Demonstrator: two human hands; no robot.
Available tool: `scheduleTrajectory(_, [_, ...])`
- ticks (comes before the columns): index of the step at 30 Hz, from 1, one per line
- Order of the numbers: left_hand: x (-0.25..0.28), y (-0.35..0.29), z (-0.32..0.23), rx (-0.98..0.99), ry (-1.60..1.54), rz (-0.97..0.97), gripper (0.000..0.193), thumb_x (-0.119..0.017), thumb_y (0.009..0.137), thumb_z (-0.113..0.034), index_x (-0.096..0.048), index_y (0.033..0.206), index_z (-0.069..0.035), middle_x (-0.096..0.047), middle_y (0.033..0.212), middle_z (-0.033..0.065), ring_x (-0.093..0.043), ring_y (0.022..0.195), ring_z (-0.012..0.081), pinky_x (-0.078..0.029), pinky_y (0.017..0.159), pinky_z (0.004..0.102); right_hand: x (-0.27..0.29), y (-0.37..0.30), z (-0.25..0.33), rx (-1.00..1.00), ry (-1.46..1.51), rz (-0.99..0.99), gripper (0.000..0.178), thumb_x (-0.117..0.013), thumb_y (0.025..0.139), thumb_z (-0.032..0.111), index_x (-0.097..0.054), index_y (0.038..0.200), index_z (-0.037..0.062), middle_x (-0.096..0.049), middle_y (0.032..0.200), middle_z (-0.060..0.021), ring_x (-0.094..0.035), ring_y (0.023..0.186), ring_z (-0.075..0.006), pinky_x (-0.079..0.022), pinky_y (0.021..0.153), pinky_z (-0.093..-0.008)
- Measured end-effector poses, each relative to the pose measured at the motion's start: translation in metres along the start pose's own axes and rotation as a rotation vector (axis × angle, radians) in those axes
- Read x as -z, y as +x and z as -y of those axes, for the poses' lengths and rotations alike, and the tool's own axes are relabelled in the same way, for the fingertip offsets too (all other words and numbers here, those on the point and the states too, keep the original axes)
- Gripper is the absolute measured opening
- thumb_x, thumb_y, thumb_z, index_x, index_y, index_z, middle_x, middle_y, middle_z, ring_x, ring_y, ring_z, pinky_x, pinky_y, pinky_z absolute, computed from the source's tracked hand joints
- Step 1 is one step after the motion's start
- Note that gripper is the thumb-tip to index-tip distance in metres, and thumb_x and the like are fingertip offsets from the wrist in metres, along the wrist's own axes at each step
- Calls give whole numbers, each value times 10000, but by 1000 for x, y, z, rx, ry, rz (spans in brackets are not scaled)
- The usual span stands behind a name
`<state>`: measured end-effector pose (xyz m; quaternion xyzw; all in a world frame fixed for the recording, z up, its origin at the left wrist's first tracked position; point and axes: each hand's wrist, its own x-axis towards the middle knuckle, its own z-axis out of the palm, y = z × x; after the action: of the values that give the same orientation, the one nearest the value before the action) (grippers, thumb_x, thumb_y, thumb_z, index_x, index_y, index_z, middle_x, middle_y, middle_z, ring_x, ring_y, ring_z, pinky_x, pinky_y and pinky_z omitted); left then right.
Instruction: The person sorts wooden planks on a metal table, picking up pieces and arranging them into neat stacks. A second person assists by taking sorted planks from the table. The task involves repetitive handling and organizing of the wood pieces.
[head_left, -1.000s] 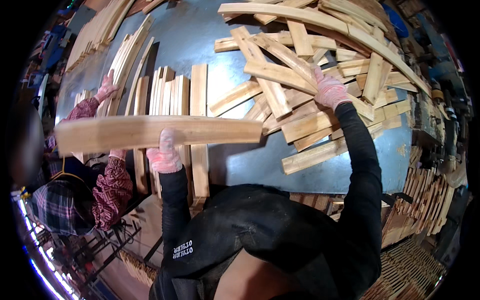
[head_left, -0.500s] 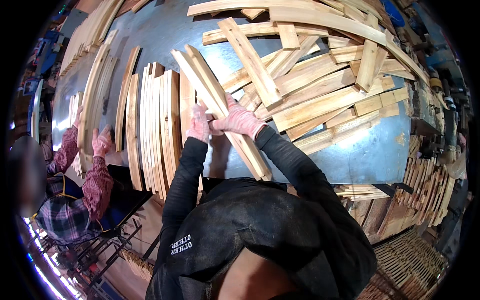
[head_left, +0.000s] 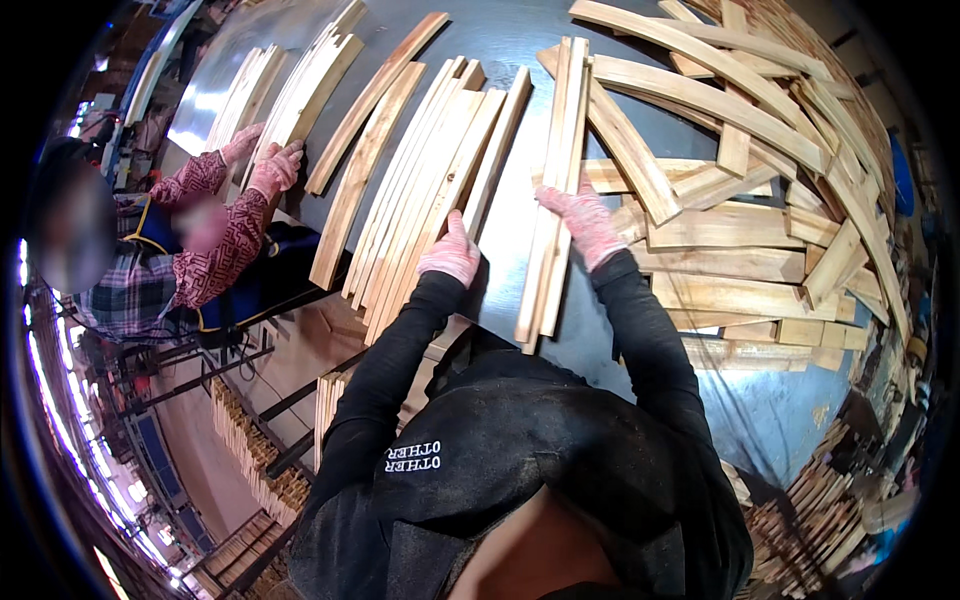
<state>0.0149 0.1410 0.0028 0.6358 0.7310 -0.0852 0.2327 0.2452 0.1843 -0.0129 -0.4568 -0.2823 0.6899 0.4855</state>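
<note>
My left hand, in a pink glove, lies on the right edge of a row of curved wooden slats set side by side on the metal table. Its fingers curl over the outermost slat. My right hand, also in a pink glove, grips a pair of long slats standing on edge. That pair lies a hand's width right of the row and reaches past the table's near edge.
A loose heap of curved slats covers the table's right side. At the left a co-worker's gloved hands press on another bundle of slats. More slat stacks stand on the floor below and at the lower right.
My hands, close together on one slat half a second ago, have moved apart. The left one now rests on the row. The right one has taken the pair of slats.
</note>
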Motion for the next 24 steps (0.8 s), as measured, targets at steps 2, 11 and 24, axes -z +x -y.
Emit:
scheduleTrajectory(2, [-22,13,49,-165,-177,-196,539,-483,909,-310,-416,1407,-116,-671,933,252,-652,864,436,-504,776,523,-26,7,-19,49,22,12,848,-769,781,62,-249,1448,-8,-618,1076,-101,-603,936,-174,-533,808,-296])
scheduleTrajectory(11, [8,-46,17,-180,-83,-185,939,-759,787,-320,-214,1505,-58,-498,1322,226,-552,1152,379,-475,928,441,-53,33,-1,82,-1054,52,1085,-543,799,712,-209,1479,-65,-423,1358,-368,-415,1284,-507,-353,1075,-494])
scheduleTrajectory(24, [19,-52,20,-328,85,-281,751,-687,807,-350,-366,1430,-80,-522,1278,223,-590,1060,405,-516,827,487,-27,2,12,-96,-1118,421,490,-318,1000,437,-557,1128,28,-623,962,-266,-634,918,-371,-486,873,-474])
